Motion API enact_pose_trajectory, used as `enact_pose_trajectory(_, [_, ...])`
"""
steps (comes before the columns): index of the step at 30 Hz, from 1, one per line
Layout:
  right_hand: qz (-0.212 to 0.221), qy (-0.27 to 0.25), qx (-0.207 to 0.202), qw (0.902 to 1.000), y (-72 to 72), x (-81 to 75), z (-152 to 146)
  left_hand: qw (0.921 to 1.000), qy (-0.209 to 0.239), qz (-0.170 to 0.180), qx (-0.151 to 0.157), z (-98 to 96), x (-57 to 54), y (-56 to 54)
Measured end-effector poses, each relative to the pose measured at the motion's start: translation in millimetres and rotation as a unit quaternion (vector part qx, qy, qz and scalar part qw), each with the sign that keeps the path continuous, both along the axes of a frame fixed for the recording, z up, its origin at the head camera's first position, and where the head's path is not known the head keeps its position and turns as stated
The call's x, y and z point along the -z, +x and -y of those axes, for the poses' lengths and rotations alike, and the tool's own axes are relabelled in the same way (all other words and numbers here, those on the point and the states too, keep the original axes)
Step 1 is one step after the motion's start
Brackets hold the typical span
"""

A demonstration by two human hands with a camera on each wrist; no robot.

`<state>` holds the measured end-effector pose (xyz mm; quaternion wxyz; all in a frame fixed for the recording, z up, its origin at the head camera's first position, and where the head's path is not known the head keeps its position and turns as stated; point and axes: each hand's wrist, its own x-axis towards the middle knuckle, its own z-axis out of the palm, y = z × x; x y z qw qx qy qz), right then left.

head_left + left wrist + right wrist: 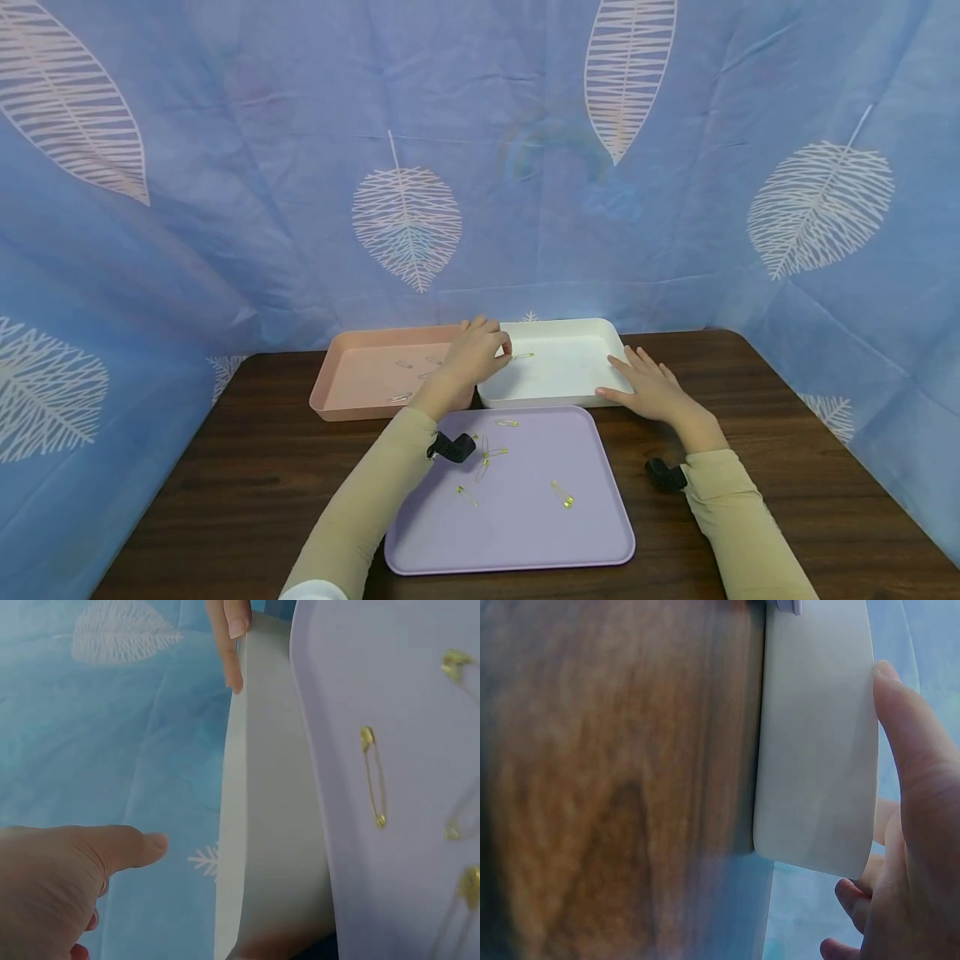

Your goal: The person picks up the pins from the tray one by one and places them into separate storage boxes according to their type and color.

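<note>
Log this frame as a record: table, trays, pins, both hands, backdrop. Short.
table: dark brown wood-grain table
near tray: purple rectangular tray, gold-coloured metal safety pins scattered on it
far-left tray: pink rectangular tray, silver-coloured metal safety pins inside
far-right tray: white rectangular tray, one gold-coloured pin visible inside
left hand: fingertips at that pin; grip unclear
right hand: fingers spread, touching white tray's rim
backdrop: blue fabric with white leaf print
</note>
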<state>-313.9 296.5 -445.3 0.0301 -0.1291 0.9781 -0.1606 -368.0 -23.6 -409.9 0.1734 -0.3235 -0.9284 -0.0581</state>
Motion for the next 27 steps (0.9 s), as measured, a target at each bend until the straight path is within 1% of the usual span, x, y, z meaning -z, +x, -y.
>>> enact_pose_trajectory(5, [0.001,0.002,0.000,1.0000,-1.0,1.0,0,0.9995,0.022,-0.013,0.018,12.6,-0.4,11.4])
enact_pose_trajectory(11, [0.001,0.004,0.001,1.0000,-0.2,0.7,0,0.9970,0.047,-0.030,0.053,27.6,5.5,19.4])
enact_pose_trajectory(14, [0.002,0.004,0.001,1.0000,0.3,0.2,1,0.9959,0.057,-0.034,0.061,33.5,8.1,24.6])
enact_pose_trajectory(17, [0.003,0.004,0.002,1.0000,0.3,-0.1,1,0.9955,0.064,-0.028,0.065,37.0,10.0,29.1])
enact_pose_trajectory(20, [0.004,0.000,0.002,1.0000,0.6,-0.6,2,0.9954,0.061,-0.028,0.068,39.2,11.2,32.8])
enact_pose_trajectory(27, [0.004,-0.001,0.002,1.0000,2.0,-1.4,2,0.9957,0.037,-0.034,0.078,43.0,15.1,41.6])
